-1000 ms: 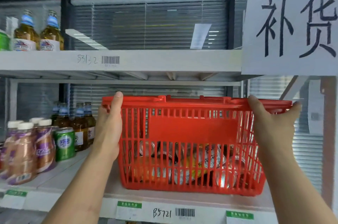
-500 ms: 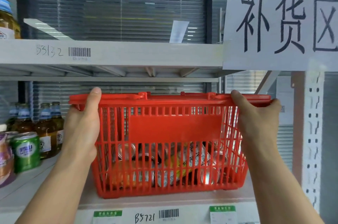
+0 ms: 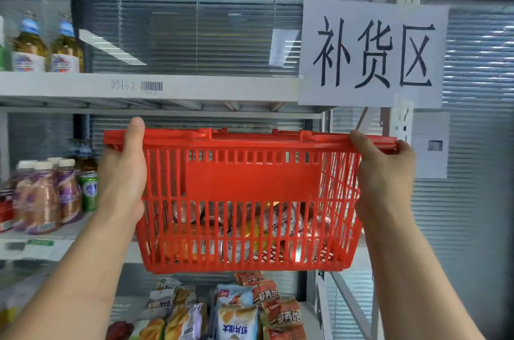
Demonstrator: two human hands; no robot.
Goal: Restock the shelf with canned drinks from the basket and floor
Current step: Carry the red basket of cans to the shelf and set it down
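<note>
My left thumb is lying flat up the near face of the red basket point(image 3: 250, 189), its tip reaching over the rim, and the rest of my left hand point(image 3: 122, 173) is wrapping round the basket's left end, where my fingers are hiding behind the plastic. My right hand point(image 3: 381, 170) is doing the same at the right end: the thumb is pressing along the top rim and the palm is clamping the side wall, with the fingers curling out of sight round the corner. So both hands are gripping the basket, one at each end, and I am holding it level in front of the middle shelf point(image 3: 69, 242), its base hanging at about the height of that shelf's front edge; I cannot tell whether it is touching the shelf. The canned drinks point(image 3: 281, 221) are lying on their sides in a heap at the bottom of the basket, showing through the slats. On the left part of the middle shelf, purple-labelled bottles point(image 3: 44, 198) are standing near the front edge, with a green can point(image 3: 88, 191) just beside them, close to my left wrist. Two amber bottles point(image 3: 47, 45) are standing at the left end of the upper shelf point(image 3: 194, 86). A paper sign point(image 3: 372, 53) with handwritten characters is hanging at that shelf's right end. Snack bags point(image 3: 239, 309) are lying on the shelf below the basket.
</note>
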